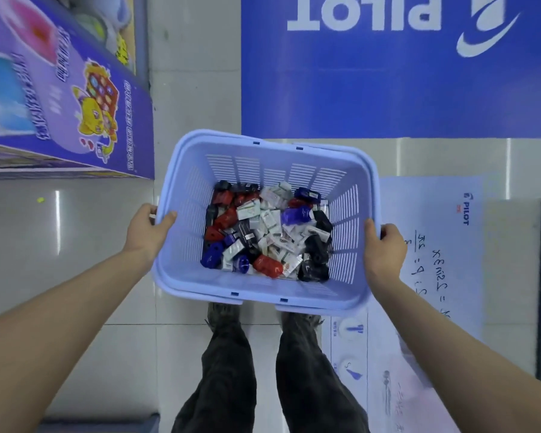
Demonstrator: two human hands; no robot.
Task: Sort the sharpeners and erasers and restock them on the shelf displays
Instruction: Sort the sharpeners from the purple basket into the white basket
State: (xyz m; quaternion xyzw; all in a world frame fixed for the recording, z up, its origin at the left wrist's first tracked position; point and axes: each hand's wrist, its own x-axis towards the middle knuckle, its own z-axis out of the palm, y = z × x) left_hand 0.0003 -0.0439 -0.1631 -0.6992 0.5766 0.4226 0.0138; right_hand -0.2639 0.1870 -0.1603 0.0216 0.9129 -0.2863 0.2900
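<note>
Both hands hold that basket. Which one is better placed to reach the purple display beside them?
Probably the left. The left hand grips the basket rim on the side nearest the purple display, while the right hand holds the opposite rim, away from it. Both are busy now.

Blue PILOT floor mat point(388, 89) ahead; purple cartoon-printed display panel point(75, 104) left; white PILOT sheet point(434, 207) right, on pale floor tiles point(194, 89).
</note>
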